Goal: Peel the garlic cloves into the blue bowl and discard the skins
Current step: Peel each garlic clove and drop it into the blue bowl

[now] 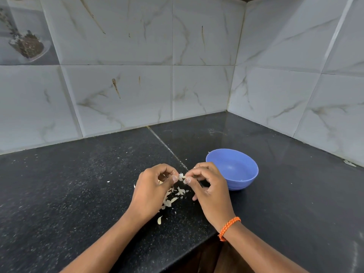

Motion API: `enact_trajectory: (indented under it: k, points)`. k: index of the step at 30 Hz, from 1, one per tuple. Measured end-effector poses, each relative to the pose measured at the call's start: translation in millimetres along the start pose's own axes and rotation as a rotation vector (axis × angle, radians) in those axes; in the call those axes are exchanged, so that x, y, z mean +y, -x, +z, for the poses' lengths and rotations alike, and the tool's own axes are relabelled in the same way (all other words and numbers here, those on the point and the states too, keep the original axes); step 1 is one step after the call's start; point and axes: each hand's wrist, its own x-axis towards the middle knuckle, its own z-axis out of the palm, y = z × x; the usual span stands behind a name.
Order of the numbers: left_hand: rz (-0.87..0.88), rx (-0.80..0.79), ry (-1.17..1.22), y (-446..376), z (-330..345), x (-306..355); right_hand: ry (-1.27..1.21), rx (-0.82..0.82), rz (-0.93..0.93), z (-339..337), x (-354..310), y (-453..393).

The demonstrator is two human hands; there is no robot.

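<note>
between both hands' grip (182, 177): garlic clove (181, 176), long axis left-right.

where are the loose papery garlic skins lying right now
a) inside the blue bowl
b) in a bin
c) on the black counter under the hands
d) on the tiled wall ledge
c: the pale papery garlic skins lie scattered on the black speckled stone counter beneath the hands, while the round blue plastic bowl looks empty.

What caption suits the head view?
Both hands, left hand and right hand, pinch a garlic clove beside the blue bowl.
</note>
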Motion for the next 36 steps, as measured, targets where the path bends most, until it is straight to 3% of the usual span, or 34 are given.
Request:
enact_trajectory:
  k: [9, 20, 31, 36]
  points:
    - [0.090, 0.036, -0.151, 5, -1, 3, 0.034, 0.036, -0.030, 1, -1, 2]
    - [-0.086, -0.067, 0.378, 0, -1, 6, 0.102, 0.046, -0.058, 3, -5, 5]
    - [-0.130, -0.136, 0.516, -2, 0, 3, 0.142, 0.082, -0.081, 3, -5, 4]
    - [-0.101, -0.132, 0.447, -3, 0, 1, 0.130, 0.097, -0.087, 2, -5, 5]
